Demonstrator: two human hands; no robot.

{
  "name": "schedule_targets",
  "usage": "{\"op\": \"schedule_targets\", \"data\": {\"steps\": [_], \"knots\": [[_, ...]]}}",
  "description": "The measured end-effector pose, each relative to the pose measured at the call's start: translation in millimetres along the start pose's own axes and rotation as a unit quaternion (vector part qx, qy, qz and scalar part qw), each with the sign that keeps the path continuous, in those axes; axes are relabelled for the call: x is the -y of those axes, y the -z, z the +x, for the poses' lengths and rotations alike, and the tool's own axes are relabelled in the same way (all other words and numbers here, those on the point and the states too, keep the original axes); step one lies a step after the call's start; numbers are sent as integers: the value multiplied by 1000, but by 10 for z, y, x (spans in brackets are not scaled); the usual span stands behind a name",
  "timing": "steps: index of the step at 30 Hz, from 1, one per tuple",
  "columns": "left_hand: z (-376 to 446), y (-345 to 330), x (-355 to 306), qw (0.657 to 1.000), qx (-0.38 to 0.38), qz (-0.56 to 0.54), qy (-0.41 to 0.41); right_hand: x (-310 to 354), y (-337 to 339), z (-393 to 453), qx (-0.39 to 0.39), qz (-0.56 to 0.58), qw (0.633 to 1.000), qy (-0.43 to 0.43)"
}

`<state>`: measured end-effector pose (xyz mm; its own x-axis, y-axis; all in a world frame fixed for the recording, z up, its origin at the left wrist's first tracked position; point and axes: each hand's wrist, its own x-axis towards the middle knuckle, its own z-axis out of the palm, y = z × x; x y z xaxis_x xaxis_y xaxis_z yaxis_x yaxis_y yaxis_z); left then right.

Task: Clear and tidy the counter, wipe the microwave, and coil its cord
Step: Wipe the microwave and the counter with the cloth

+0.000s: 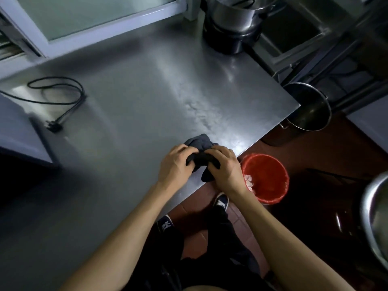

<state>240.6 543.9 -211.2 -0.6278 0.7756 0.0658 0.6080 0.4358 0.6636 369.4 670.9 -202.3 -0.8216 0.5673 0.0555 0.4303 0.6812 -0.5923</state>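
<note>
A dark cloth (199,143) is bunched at the steel counter's (130,106) front right edge. My left hand (175,164) grips its left side and my right hand (225,166) grips its right side, fingers curled into the fabric. The microwave (19,135) stands at the far left, only its corner showing. Its black cord (63,95) lies in a loose loop on the counter behind it, with the plug (53,127) resting near the microwave's edge.
Stacked metal pots (233,22) stand at the counter's back right corner. On the floor sit a red bin (265,179) with white scraps and a big steel pot (308,110) by the counter's corner. A steel bowl's rim (375,223) shows at right. Wet streaks (201,114) mark the counter.
</note>
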Motion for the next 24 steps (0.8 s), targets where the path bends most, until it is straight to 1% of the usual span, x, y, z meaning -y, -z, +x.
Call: {"op": "schedule_targets", "data": {"steps": [6, 11, 16, 20, 24], "knots": [[782, -516, -518, 999, 31, 28, 0, -821, 411, 479, -6, 18, 1000, -22], [1443, -1041, -973, 998, 56, 38, 14, -1550, 848, 919, 2, 15, 1000, -14], [2016, -1579, -1382, 995, 82, 53, 24, -2261, 1177, 1256, 3, -1, 999, -37], [2365, -1912, -1599, 994, 73, 70, 32, -2675, 1368, 1542, 11, -25, 999, -30], [2618, -2112, -1690, 994, 53, 76, 58, -2928, 1418, 1850, 11, -48, 999, -23]]}}
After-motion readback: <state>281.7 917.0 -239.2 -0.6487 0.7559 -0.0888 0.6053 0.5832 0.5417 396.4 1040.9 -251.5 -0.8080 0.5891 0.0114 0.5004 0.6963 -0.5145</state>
